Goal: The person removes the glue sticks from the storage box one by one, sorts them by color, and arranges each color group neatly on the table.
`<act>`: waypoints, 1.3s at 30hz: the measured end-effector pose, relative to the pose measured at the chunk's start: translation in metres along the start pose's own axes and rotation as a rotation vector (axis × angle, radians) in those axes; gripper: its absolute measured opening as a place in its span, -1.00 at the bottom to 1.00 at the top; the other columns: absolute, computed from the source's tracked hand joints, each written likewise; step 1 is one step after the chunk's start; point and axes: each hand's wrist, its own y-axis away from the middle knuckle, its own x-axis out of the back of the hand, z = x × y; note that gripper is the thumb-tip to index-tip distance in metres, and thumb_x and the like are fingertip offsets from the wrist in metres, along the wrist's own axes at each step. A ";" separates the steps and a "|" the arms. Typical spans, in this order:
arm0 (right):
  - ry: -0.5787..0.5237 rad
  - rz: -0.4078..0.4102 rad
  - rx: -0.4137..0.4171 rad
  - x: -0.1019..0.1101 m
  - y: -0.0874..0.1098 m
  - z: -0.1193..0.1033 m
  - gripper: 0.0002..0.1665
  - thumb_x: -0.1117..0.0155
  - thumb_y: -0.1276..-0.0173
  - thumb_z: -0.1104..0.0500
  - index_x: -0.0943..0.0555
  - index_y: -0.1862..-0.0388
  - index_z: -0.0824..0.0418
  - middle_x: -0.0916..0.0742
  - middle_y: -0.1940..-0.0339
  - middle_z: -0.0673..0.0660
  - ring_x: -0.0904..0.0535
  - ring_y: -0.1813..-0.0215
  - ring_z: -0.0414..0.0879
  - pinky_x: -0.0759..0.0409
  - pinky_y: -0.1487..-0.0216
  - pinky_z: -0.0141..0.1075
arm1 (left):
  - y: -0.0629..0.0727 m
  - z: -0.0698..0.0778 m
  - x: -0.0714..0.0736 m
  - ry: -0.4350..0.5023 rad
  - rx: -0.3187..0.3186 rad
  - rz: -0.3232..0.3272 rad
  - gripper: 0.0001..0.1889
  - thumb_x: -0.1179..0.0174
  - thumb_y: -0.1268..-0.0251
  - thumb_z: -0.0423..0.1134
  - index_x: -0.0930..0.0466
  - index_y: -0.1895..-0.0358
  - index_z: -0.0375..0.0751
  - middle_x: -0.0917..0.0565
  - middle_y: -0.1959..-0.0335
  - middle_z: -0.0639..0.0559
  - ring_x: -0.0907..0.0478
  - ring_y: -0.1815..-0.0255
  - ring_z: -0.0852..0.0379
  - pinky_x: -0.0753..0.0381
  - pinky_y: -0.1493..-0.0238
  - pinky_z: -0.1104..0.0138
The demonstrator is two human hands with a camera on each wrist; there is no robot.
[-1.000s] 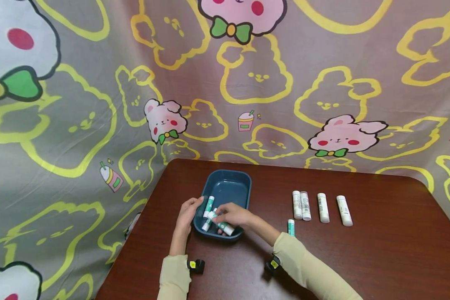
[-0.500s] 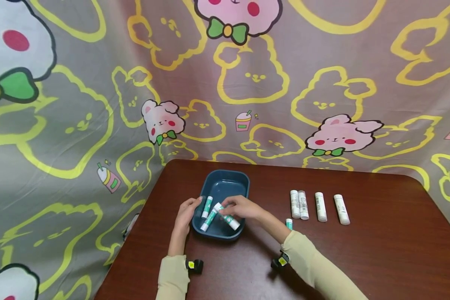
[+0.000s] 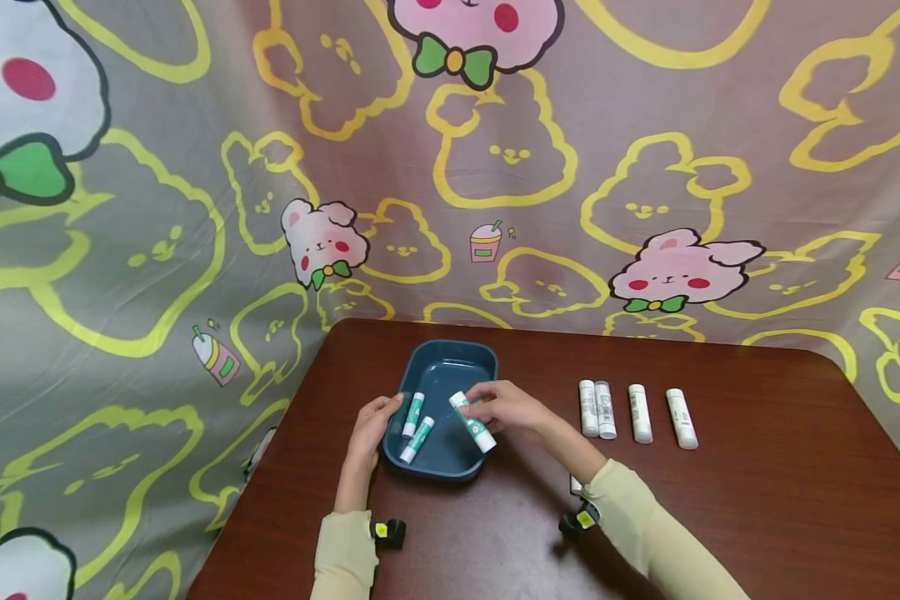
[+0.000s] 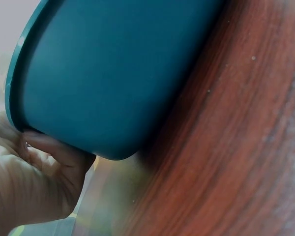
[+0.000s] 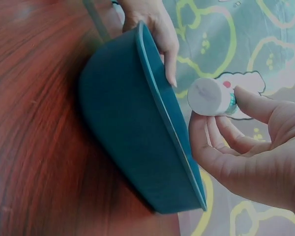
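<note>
My right hand (image 3: pixel 512 407) pinches a glue stick (image 3: pixel 482 435) with a green and white label, tilted over the right side of a dark blue plastic bin (image 3: pixel 461 350). In the right wrist view, thumb and fingers hold the glue stick (image 5: pixel 206 97) with its white end toward the camera. My left hand (image 3: pixel 375 423) grips the bin's left rim, a finger reaching inside. From the left wrist, that hand (image 4: pixel 39 172) shows against the bin's outer wall (image 4: pixel 113 83). Inside the bin lie two more green-labelled glue sticks, an upper one (image 3: pixel 413 415) and a lower one (image 3: pixel 417 440).
Several white glue sticks lie to the right on the brown table (image 3: pixel 780 433): a touching pair (image 3: pixel 597 408), one by itself (image 3: pixel 641 413) and another farther right (image 3: pixel 682 418). One more is mostly hidden behind my right forearm. A patterned curtain (image 3: pixel 390 125) surrounds the table's back and left.
My right hand has lifted the glue stick off the others in the bin and moved it up and right. My left hand keeps its place on the rim.
</note>
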 end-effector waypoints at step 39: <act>-0.097 0.167 -0.039 0.086 0.076 0.026 -0.51 -0.24 -0.57 0.13 -0.44 -0.23 0.49 -0.67 0.20 0.07 -0.65 0.19 -0.10 -0.67 0.09 -0.16 | 0.001 0.005 -0.001 -0.012 0.025 0.001 -0.65 -0.26 -0.51 -0.14 -0.57 0.37 -0.39 -0.51 0.55 0.02 -0.44 0.45 0.12 -0.44 0.38 0.31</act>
